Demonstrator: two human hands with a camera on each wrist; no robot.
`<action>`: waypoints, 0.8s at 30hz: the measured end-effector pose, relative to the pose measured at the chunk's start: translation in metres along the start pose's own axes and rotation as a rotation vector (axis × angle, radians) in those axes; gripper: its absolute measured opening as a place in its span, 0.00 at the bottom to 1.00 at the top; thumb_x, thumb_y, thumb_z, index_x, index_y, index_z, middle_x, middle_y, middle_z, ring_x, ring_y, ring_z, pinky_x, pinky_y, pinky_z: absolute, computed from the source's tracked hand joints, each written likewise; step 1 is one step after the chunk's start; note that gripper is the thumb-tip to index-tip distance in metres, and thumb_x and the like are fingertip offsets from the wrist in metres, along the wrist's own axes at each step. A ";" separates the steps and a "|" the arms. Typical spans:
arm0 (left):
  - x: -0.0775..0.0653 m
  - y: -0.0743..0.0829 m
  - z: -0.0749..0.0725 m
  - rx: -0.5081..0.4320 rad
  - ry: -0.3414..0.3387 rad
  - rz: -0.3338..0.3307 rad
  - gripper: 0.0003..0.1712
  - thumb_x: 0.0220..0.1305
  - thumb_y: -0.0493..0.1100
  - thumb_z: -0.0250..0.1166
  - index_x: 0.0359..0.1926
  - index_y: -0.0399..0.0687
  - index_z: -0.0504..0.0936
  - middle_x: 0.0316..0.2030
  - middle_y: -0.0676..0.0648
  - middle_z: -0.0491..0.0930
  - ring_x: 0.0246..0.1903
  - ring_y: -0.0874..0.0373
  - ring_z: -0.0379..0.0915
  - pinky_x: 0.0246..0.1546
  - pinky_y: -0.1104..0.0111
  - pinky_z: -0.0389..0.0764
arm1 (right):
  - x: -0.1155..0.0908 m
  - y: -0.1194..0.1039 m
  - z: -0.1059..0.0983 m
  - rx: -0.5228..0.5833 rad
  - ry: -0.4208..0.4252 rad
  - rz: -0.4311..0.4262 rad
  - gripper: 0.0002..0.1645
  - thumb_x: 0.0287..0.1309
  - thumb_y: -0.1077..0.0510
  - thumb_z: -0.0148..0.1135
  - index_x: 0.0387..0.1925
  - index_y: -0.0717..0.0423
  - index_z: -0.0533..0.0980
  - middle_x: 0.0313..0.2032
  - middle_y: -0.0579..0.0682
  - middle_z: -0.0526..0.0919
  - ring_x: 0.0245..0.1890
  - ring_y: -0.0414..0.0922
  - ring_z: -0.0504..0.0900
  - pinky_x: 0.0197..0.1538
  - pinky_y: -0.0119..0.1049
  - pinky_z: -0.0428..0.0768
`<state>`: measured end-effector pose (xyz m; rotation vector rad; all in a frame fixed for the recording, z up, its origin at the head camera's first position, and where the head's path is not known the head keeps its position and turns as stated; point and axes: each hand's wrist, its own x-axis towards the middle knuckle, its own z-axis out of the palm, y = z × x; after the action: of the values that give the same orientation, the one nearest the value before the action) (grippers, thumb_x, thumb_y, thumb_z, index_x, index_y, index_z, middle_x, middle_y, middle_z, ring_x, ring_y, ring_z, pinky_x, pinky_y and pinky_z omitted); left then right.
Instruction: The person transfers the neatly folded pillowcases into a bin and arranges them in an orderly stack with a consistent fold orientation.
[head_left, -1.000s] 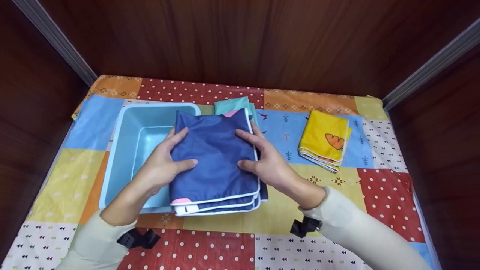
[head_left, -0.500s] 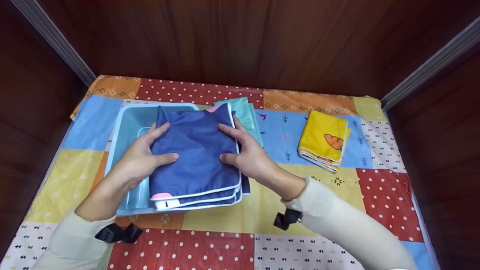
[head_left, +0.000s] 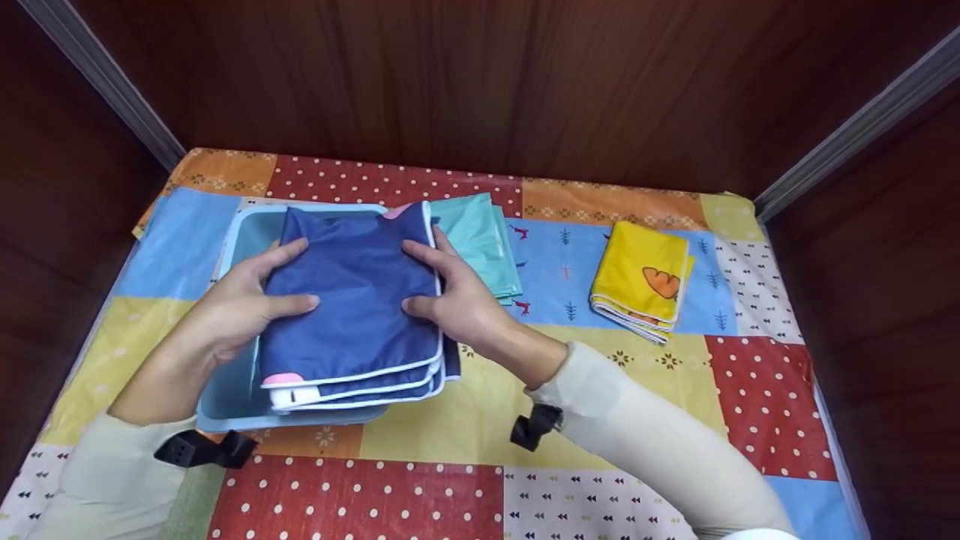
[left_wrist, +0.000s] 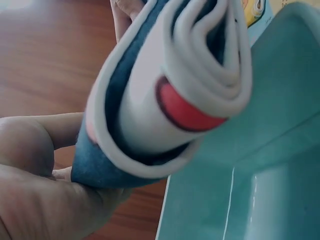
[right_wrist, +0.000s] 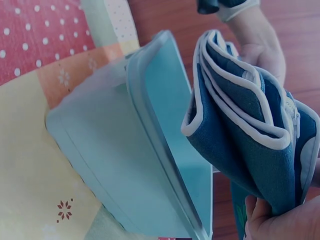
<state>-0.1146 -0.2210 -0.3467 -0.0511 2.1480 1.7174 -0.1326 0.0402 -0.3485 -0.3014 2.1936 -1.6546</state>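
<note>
A folded navy cloth cover (head_left: 349, 315) with white piping and pink patches is held between both hands, over the light blue plastic bin (head_left: 285, 422). My left hand (head_left: 232, 311) grips its left edge, thumb on top and fingers going underneath. On the opposite edge, my right hand (head_left: 469, 304) pinches it the same way. Stacked layers of the cover (right_wrist: 245, 110) and a zipper (right_wrist: 295, 117) show in the right wrist view, above the bin's rim. The left wrist view looks at the rolled fold ends (left_wrist: 165, 100), with the bin's inside (left_wrist: 270, 150) beyond.
A folded teal cloth (head_left: 480, 240) lies just right of the bin. Farther right is a folded yellow cloth (head_left: 641, 274) with a carrot print. A patchwork-patterned cover (head_left: 420, 495) spreads over the table, and dark wooden panels (head_left: 465, 90) enclose the back and sides.
Both hands have carried the folded navy cover leftward, from the bin's right side to over its opening. More of the teal cloth now shows. The bin and yellow cloth have stayed in place.
</note>
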 end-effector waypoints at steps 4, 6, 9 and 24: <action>0.002 -0.005 -0.010 -0.010 -0.014 -0.006 0.48 0.69 0.29 0.62 0.81 0.41 0.45 0.80 0.39 0.24 0.78 0.45 0.30 0.73 0.62 0.60 | 0.006 0.000 0.008 0.020 -0.006 0.004 0.42 0.57 0.73 0.64 0.74 0.57 0.66 0.82 0.49 0.40 0.79 0.47 0.45 0.72 0.37 0.64; 0.002 -0.008 -0.014 -0.025 -0.026 -0.010 0.48 0.69 0.30 0.61 0.81 0.42 0.45 0.80 0.40 0.26 0.78 0.44 0.35 0.65 0.70 0.71 | 0.008 0.000 0.011 0.025 -0.009 0.014 0.42 0.58 0.73 0.64 0.74 0.56 0.66 0.82 0.49 0.40 0.79 0.47 0.44 0.72 0.37 0.64; 0.002 -0.012 -0.020 -0.049 -0.048 -0.024 0.48 0.70 0.30 0.61 0.81 0.43 0.44 0.80 0.38 0.32 0.75 0.41 0.45 0.49 0.77 0.79 | 0.011 0.000 0.017 0.015 -0.008 0.030 0.43 0.58 0.73 0.64 0.74 0.56 0.66 0.82 0.49 0.39 0.80 0.47 0.43 0.73 0.37 0.62; 0.007 -0.031 -0.050 -0.041 -0.093 -0.051 0.48 0.72 0.32 0.60 0.81 0.42 0.41 0.76 0.29 0.48 0.49 0.68 0.75 0.44 0.69 0.85 | 0.025 0.004 0.041 -0.027 -0.028 0.014 0.42 0.59 0.72 0.64 0.74 0.57 0.66 0.81 0.50 0.40 0.80 0.47 0.43 0.75 0.34 0.57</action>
<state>-0.1264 -0.2751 -0.3690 -0.0362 2.0282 1.7014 -0.1379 -0.0048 -0.3662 -0.3138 2.1942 -1.6050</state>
